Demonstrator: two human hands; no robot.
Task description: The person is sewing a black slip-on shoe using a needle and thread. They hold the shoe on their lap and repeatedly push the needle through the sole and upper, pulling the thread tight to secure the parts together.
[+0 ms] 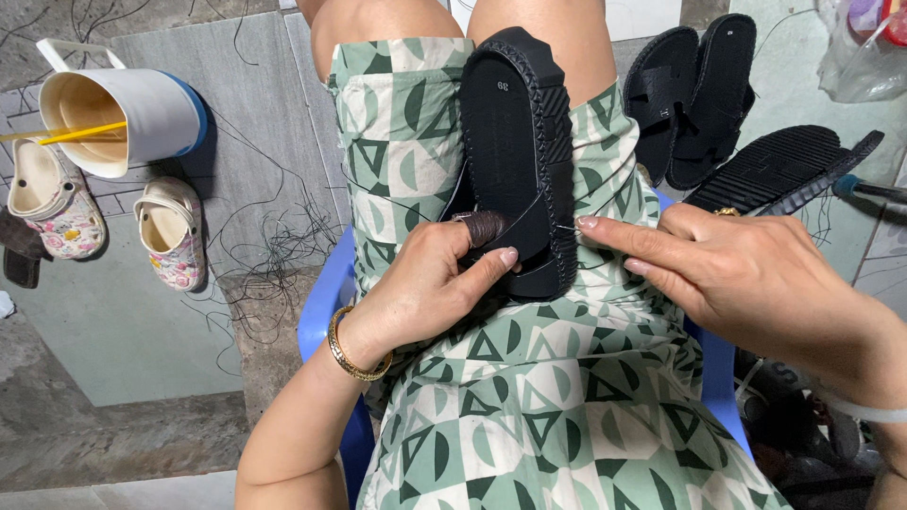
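So the black sandal [518,142] sits sole-up on a lap in a green patterned dress [529,397]. Left hand [430,283] grips its heel end, right hand [746,274] pinches a needle at the edge. Grey concrete floor [123,359] with loose thread scraps, a white bucket [128,118], small floral clogs [170,231], and more black sandals [699,90] piled right.

A black sandal [515,142] with a ribbed sole edge stands on end on the green patterned dress [529,397], its footbed facing up.
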